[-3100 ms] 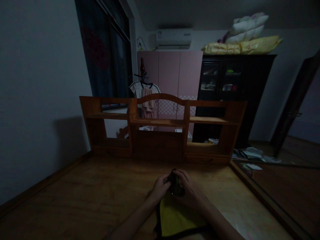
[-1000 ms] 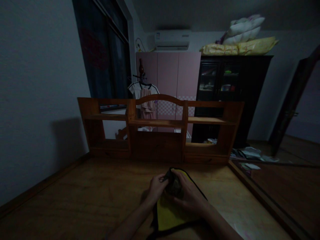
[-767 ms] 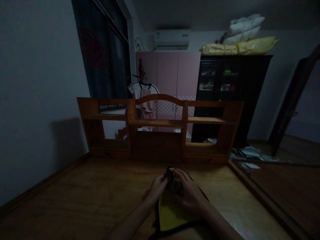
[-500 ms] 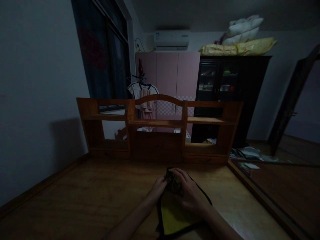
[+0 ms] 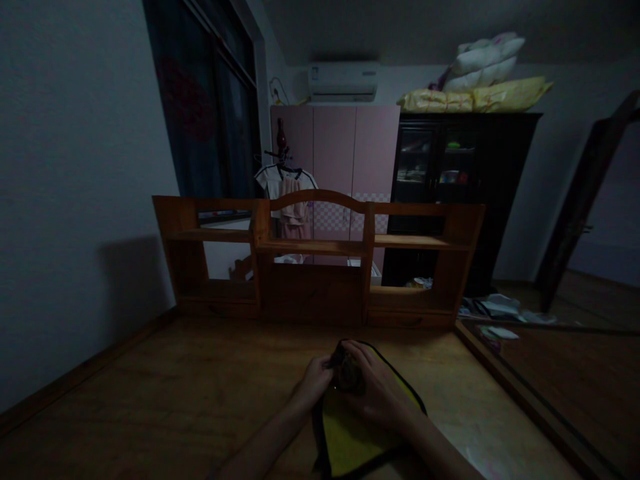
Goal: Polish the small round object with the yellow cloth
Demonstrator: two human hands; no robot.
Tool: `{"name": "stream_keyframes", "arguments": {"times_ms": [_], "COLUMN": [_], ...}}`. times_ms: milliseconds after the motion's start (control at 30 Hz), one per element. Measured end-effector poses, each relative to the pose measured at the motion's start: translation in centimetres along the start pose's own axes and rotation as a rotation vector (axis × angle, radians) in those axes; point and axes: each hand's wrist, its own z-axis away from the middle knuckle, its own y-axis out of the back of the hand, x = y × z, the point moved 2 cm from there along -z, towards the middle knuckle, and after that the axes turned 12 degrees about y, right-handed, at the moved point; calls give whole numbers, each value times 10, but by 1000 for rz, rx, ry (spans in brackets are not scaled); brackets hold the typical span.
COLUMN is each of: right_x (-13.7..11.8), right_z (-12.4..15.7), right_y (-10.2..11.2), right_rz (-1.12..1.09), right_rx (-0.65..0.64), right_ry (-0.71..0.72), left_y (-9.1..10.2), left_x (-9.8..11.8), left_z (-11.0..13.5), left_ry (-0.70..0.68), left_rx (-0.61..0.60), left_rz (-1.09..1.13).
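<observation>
A yellow cloth with a black edge (image 5: 355, 440) hangs below my hands, just over the wooden surface. In its upper part sits a small, dark, rounded object (image 5: 349, 375); the dim light hides its kind. My left hand (image 5: 315, 381) is closed at the object's left side, its thumb and fingers pinching the cloth's dark upper edge. From the right, my right hand (image 5: 377, 390) curls its fingers over the cloth and around the dark object. Part of the cloth is covered by my right hand and forearm.
A wooden shelf unit (image 5: 315, 248) stands at the far end of the broad wooden surface (image 5: 225, 380). A white wall (image 5: 85, 200) borders the left side, and a raised wooden rail (image 5: 505, 380) runs along the right. Behind are a pink wardrobe (image 5: 335, 147) and a dark cabinet (image 5: 500, 173).
Both hands have shifted slightly with the cloth. Its upper corner has folded down, and the dark object shows a little lower between my hands.
</observation>
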Motion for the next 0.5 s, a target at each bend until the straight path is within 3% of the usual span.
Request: {"name": "stream_keyframes", "arguments": {"times_ms": [267,500], "right_x": [-4,-2], "right_z": [0,1], "right_y": [3,3], "right_rz": [-23,-26], "right_rx": [62,79], "right_ry": [14,33], "left_y": [10,5], "left_x": [-10,-7], "left_z": [0,1], "left_ry": [154,166], "left_rx": [67,48], "left_rz": [-123,-33]}}
